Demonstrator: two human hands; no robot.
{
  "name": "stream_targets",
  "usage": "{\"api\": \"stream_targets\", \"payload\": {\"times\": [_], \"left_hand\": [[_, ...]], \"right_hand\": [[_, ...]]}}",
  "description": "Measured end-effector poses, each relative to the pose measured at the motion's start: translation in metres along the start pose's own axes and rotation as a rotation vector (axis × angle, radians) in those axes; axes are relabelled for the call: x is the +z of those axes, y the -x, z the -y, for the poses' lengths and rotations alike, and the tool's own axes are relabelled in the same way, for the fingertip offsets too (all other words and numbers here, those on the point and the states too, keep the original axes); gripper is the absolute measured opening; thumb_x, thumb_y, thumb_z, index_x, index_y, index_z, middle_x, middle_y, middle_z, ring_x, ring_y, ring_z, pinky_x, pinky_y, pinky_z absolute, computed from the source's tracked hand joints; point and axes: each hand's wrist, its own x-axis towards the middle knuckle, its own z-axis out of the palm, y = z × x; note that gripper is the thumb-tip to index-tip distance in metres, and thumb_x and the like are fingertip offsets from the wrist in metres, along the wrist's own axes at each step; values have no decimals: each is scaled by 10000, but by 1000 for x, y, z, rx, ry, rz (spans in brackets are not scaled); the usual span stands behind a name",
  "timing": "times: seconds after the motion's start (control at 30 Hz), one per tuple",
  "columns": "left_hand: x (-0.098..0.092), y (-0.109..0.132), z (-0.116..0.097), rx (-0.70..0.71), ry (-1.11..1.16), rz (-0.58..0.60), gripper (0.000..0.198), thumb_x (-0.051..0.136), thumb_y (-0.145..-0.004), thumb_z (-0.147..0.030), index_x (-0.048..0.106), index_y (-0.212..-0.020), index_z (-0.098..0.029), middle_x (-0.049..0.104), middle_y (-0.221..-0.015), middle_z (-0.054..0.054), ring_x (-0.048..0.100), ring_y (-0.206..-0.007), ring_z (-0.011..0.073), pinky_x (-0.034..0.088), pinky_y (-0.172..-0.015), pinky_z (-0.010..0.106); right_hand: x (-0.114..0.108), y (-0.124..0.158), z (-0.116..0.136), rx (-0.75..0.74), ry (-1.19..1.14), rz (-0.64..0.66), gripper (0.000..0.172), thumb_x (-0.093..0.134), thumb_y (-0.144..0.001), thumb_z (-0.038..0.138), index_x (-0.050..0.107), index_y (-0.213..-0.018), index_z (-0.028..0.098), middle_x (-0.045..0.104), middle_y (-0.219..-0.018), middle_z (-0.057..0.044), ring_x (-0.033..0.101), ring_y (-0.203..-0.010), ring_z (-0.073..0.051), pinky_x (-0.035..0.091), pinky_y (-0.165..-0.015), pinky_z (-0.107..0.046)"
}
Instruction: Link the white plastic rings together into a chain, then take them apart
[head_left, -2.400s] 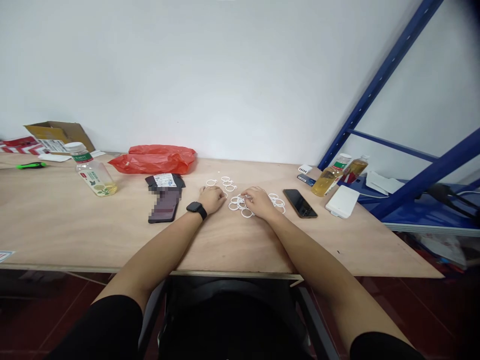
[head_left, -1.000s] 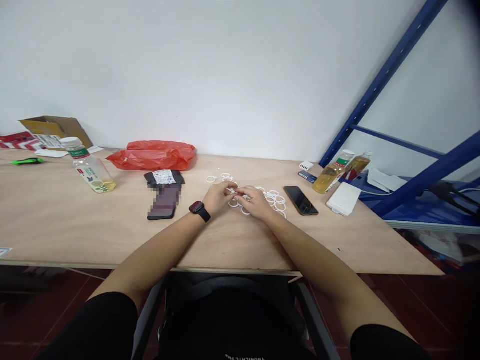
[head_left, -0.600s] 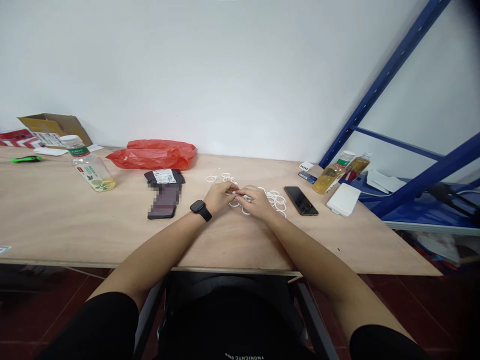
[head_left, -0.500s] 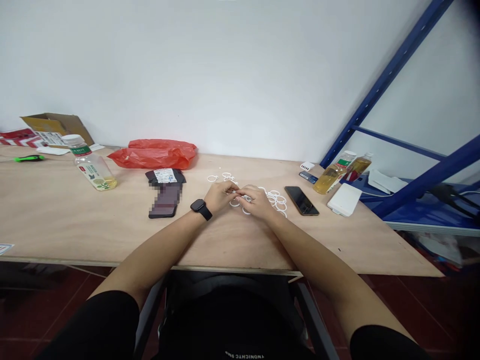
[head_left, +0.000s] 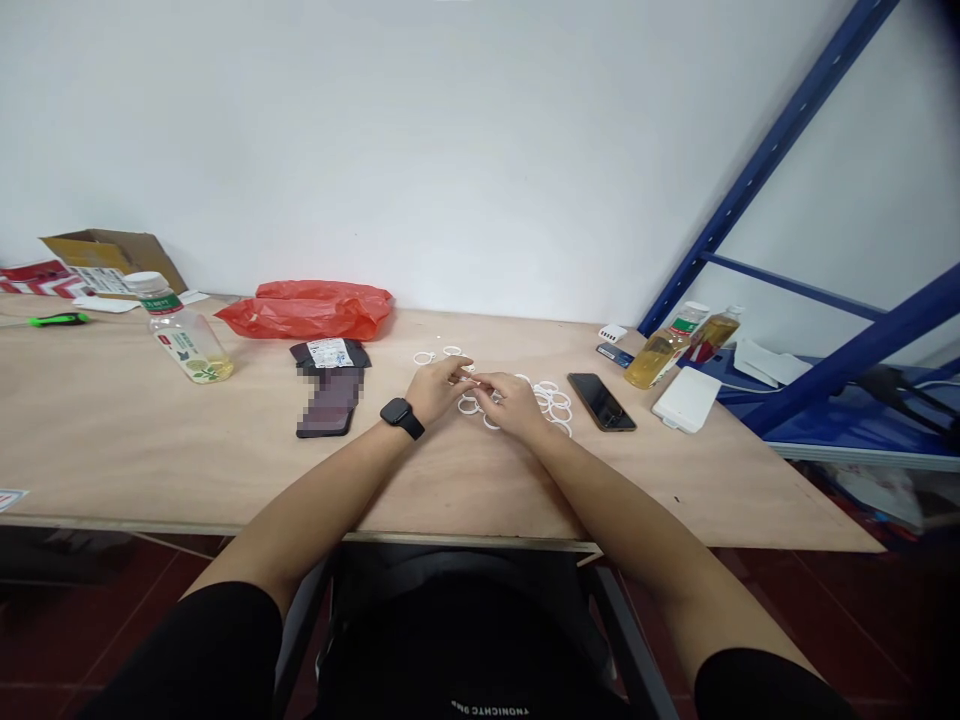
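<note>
My left hand (head_left: 439, 390), with a black watch (head_left: 397, 412) on its wrist, meets my right hand (head_left: 505, 400) just above the table. The fingertips of both hands are pinched together, and whatever lies between them is too small to make out. Several thin white rings (head_left: 556, 400) are spread on the wood under and to the right of my right hand. Two more white rings (head_left: 424, 358) lie beyond my left hand. My fingers cover part of the ring pile.
On the wooden table (head_left: 262, 480) are a black phone (head_left: 601, 402), a white box (head_left: 686, 399), a red plastic bag (head_left: 307, 310), a dark packet (head_left: 330, 353), a drink bottle (head_left: 184, 335) and a green-handled tool (head_left: 58, 319). A blue metal rack (head_left: 772, 165) stands at the right.
My left fingers have lifted and spread slightly at the pinch. Both hands stay in nearly the same place, and the rings look unmoved.
</note>
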Motion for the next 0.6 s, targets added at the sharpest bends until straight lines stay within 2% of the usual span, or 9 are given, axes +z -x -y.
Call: {"api": "stream_targets", "payload": {"times": [0.17, 0.37, 0.6], "left_hand": [[-6, -2, 4, 9, -56, 23, 237, 769, -788, -245, 657, -988, -183, 749, -892, 25, 712, -781, 157, 578, -734, 270], [-7, -4, 4, 44, -139, 62, 133, 728, -826, -280, 659, -850, -169, 732, -828, 30, 689, -742, 152, 550, -697, 259], [0, 1, 17, 3, -274, 173, 162, 640, -887, -339, 690, -951, -199, 751, -919, 43, 695, -794, 168, 534, -732, 266]], "right_hand": [[-4, 1, -6, 128, -5, 3, 256, 603, -861, 257, 714, -1089, 224, 759, -885, -31, 703, -808, -184, 537, -800, -307], [-5, 0, -5, 128, -10, 64, 211, 593, -874, 259, 730, -1031, 228, 764, -977, -37, 709, -840, -183, 535, -824, -313], [-5, -1, -6, 129, 23, 91, 189, 606, -874, 253, 739, -1006, 228, 764, -971, -36, 702, -862, -181, 522, -834, -302]]}}
